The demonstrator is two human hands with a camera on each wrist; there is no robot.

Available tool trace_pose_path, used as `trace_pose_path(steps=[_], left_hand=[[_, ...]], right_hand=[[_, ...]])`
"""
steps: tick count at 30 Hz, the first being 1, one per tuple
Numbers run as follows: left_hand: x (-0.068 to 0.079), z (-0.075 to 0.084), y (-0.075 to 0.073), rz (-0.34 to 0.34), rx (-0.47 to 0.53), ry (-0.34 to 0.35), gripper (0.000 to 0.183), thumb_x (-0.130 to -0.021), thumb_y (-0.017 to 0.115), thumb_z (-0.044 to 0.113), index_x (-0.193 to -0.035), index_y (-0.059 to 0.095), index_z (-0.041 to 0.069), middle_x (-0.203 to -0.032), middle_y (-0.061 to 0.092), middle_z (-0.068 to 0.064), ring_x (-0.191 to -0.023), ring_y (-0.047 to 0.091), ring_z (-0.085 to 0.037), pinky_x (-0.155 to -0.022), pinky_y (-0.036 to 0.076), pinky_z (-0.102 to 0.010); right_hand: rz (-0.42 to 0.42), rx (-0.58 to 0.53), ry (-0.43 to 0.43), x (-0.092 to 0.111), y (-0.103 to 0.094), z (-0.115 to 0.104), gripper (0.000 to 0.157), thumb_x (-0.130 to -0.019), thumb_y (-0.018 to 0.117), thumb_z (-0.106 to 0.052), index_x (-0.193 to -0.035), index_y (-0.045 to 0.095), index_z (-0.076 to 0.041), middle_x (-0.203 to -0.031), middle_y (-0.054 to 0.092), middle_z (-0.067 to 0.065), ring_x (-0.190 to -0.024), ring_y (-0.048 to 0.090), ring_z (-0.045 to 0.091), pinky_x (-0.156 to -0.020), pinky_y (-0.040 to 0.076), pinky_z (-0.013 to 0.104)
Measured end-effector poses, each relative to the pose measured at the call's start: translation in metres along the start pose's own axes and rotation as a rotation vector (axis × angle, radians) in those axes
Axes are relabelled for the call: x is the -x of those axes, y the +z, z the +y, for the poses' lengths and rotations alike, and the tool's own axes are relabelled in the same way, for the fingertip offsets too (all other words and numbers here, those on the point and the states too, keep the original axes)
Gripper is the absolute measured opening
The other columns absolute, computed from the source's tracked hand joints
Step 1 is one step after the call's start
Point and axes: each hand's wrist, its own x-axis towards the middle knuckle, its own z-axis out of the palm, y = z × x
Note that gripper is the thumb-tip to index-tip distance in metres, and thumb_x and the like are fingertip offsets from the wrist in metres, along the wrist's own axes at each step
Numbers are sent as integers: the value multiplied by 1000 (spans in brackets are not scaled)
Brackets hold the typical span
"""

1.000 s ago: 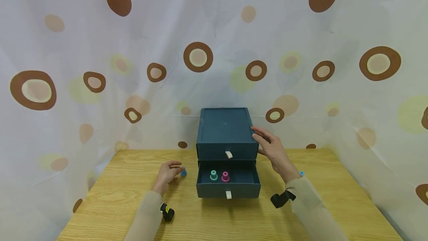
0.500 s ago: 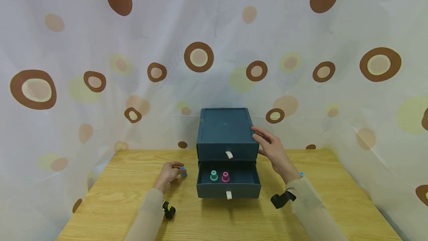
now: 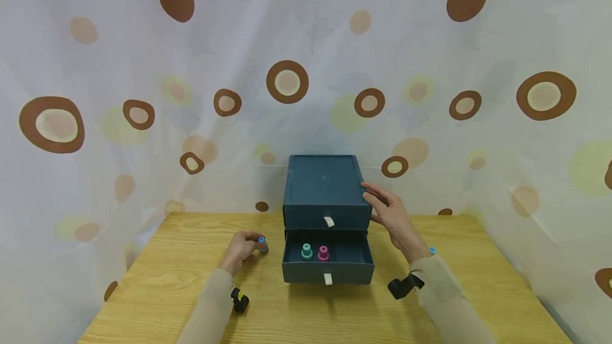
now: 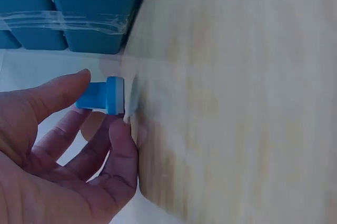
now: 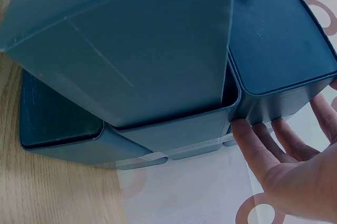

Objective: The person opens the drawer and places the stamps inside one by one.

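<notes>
A dark blue two-drawer box (image 3: 322,185) stands at the back middle of the wooden table (image 3: 167,280). Its lower drawer (image 3: 328,271) is pulled out and holds a teal peg (image 3: 306,250) and a pink peg (image 3: 323,252). My left hand (image 3: 242,249) pinches a small blue peg (image 3: 261,242) (image 4: 101,96) just left of the drawer, low over the table. My right hand (image 3: 389,214) (image 5: 295,171) lies with straight fingers against the box's right side (image 5: 158,66).
A spotted curtain (image 3: 143,94) hangs close behind and beside the table. The upper drawer (image 3: 327,221) with its white tab is closed. Black wrist cameras (image 3: 239,300) sit on both sleeves.
The left hand has lifted the blue peg slightly and turned it a little toward the drawer. The right hand stays on the box.
</notes>
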Motion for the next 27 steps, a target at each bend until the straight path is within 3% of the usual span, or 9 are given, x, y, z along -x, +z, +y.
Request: trace_pose_path(steps=[16,22,27], left_hand=[[22,9,-8,-61,-26,80,31,-93,65,10,-120,62,-4,-110,66,-17,-92,68,-27,-77,57,-41],[26,15,-11,-56,-19,115,34,-94,65,9,-124,60,-5,-111,63,-20,-95,67,-35,-81,56,-47],[28,18,-14,-34,-37,134,33,-93,67,10,-122,62,-3,-112,64,-20,-95,67,-32,-80,57,-45]], right_hand=[[3,-10,-5,1,0,2,56,-101,54,-40,-149,42,-15,-157,33,13,-146,28,34,-109,35,61],[-7,-6,-29,-1,-2,4,56,-101,53,-40,-150,41,-15,-157,32,13,-146,28,34,-109,36,60],[-4,-4,-27,-1,-1,4,57,-101,53,-41,-150,41,-15,-157,33,13,-146,29,33,-109,37,59]])
